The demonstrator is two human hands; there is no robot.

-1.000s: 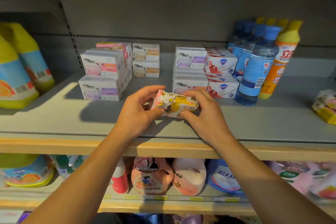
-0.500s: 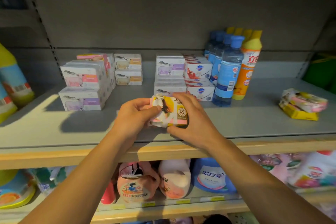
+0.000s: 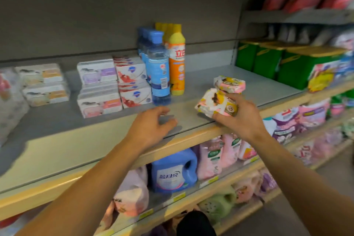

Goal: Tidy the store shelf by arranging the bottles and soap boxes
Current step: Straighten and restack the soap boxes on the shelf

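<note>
Closest to the camera, both forearms reached out over the shelf (image 3: 57,140). The left hand (image 3: 153,126) hovered just above the grey shelf surface near the front edge, fingers loosely spread and holding nothing. The right hand (image 3: 241,117) was off to the right, fingers curled round a soap pack (image 3: 214,102) — pink, white and yellow wrapper — right at the shelf's front edge.

Just behind that pack sat a small stack of soap (image 3: 229,84) in the same sort of wrapper, lying on the shelf and touching or nearly touching the held one; couldn't tell which.

Further back toward the middle stood the bottles — a blue bottle (image 3: 159,74) in front of a row of blue ones, with an orange bottle (image 3: 177,67) with a yellow cap right beside it, also heading a row. Left of those were red soap boxes (image 3: 132,80) stacked two high, then purple soap boxes (image 3: 97,86) stacked next to them, touching. Further left, apart from that group, another stack of white boxes (image 3: 43,84).

Over on the next shelf to the right, green boxes (image 3: 268,59) lined the back.
</note>
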